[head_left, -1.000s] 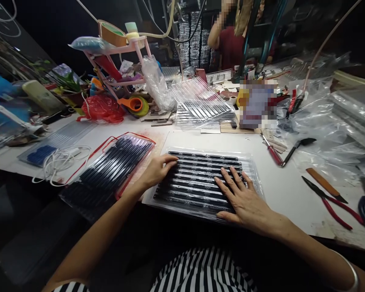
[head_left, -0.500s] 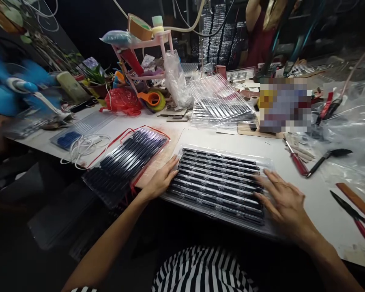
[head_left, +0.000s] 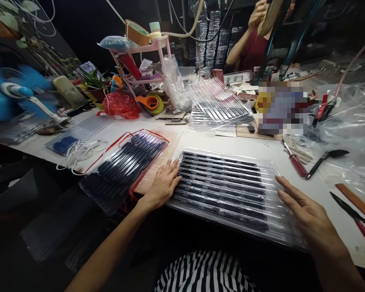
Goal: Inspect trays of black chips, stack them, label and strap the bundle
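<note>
A clear ribbed plastic tray lies at the table's front edge, with a row of several dark strips in its grooves. The strips start near its left end and stop short of its right end. My left hand rests at the left end, fingers extended and close together against the tray and strip ends. My right hand is at the right edge, its fingers stretched out and touching the rim. Left of my left hand, a second tray of dark strips overhangs the front edge, a red cord around it.
Clear empty trays are stacked behind. To the right lie a red-handled tool, a black-bladed tool and red-handled scissors. A blue fan spins at the left. Another person's hand shows at the back.
My right hand has moved right, off the strip ends and onto the tray's right edge. The tray's bare right end now shows more. My left hand stays at the left end.
</note>
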Demonstrator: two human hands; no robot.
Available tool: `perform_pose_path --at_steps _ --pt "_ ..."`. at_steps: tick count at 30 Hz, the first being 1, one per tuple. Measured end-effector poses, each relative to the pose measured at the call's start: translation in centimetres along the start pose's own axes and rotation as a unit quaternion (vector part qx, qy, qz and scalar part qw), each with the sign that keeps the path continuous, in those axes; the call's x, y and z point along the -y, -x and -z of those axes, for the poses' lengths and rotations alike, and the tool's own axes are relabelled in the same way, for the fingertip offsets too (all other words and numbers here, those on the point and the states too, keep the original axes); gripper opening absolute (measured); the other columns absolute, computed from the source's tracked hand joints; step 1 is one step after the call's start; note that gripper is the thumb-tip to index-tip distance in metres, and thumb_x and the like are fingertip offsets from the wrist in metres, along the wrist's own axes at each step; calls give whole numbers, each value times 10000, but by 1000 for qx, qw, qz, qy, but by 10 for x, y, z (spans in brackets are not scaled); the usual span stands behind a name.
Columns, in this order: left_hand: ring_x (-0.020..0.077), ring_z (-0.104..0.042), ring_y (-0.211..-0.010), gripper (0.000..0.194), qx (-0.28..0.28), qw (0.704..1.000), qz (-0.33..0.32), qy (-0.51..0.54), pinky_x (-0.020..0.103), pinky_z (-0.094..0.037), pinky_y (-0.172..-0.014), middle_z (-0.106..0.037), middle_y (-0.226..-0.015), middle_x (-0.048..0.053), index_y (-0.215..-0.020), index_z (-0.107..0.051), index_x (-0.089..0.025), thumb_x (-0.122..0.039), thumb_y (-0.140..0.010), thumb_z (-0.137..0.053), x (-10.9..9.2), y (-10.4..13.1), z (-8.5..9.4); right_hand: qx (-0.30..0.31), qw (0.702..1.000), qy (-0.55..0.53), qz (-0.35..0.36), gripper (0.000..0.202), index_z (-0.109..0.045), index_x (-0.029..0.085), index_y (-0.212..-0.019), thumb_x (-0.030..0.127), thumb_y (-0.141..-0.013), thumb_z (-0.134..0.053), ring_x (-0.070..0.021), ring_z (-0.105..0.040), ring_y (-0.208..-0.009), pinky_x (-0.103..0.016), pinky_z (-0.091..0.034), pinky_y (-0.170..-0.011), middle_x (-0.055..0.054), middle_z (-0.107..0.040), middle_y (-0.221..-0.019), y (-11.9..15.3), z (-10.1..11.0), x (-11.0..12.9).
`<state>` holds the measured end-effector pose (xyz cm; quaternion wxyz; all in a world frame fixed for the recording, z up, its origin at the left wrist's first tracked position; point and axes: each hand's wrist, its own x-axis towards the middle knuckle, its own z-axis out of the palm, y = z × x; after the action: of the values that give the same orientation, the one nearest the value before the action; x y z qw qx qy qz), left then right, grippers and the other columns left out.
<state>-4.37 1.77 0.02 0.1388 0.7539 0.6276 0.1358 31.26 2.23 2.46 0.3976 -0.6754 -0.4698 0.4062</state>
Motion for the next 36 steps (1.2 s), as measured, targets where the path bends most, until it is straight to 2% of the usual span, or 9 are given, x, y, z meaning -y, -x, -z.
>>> perform_pose_path --at_steps 3,6,10,14,17,22,28,32,36 --pt "242 -135 -1406 505 26 1000 -10 -13 486 -149 -1124 -265 -1501 99 -1391 -365 -127 -366 -952 -299 -9 -2 2 -14 997 -68 37 558 -601 314 -1200 454 -668 -693 -257 -438 -1268 -378 -258 -1106 -17 -537 -1327 2 7 5" --pt "249 -165 -1400 482 30 999 -28 1 494 -133 -1124 -296 -1490 86 -1372 -404 -158 -363 -939 -345 -15 -7 3 5 977 -201 72 642 -530 364 -1263 350 -649 -721 -318 -583 -1098 -456 -431 -983 -46 -440 -1412 4 12 9" --pt "253 -224 -1384 475 26 989 -8 148 495 -134 -1127 -368 -1452 84 -1338 -458 -173 -383 -918 -385 -12 -11 9 48 947 -305 88 706 -462 403 -1302 209 -667 -702 -351 -622 -1014 -489 -539 -807 -85 -365 -1456 7 14 9" --pt "225 -376 -1315 500 -126 896 73 421 408 -252 -1113 -442 -1407 91 -1337 -458 -188 -433 -901 -436 3 -7 19 19 928 -370 50 710 -394 309 -1374 147 -722 -623 -299 -601 -1075 -475 -484 -913 -134 -593 -1231 1 14 -2" --pt "227 -475 -1238 455 -221 829 110 501 395 -305 -1088 -559 -1297 103 -1251 -542 -167 -428 -882 -488 13 1 24 -47 903 -427 -2 464 -547 156 -1258 212 -797 -524 -202 -528 -1188 -323 -384 -1041 -126 -588 -1248 -12 19 -11" --pt "231 -536 -1164 413 -169 897 122 390 391 -341 -1057 -623 -1203 111 -1135 -626 -124 -423 -875 -506 7 12 23 -162 880 -428 -124 345 -695 177 -926 297 -895 -372 -144 -444 -1265 -269 -299 -1095 -58 -554 -1306 -28 29 -20" --pt "233 -551 -1135 371 -144 956 66 248 396 -372 -1029 -634 -1186 96 -1114 -644 -146 -389 -871 -505 -14 7 19 -100 924 -368 -34 175 -670 288 -945 309 -858 -520 -171 -386 -1305 -313 -316 -1111 11 -477 -1383 -27 35 -39" --pt "235 -572 -1099 351 -134 940 89 300 385 -384 -1020 -657 -1141 79 -1087 -663 -170 -399 -847 -549 -23 -1 22 -120 907 -402 -23 165 -667 261 -932 294 -838 -535 -201 -476 -1240 -377 -331 -1093 -36 -601 -1244 -36 46 -47" --pt "217 -607 -1035 322 -110 868 97 474 353 -444 -958 -678 -1087 72 -1073 -664 -177 -376 -831 -592 -40 -15 31 -139 884 -447 4 165 -659 230 -919 239 -853 -508 -143 -632 -1022 -296 -451 -973 -32 -705 -1000 -37 59 -33"
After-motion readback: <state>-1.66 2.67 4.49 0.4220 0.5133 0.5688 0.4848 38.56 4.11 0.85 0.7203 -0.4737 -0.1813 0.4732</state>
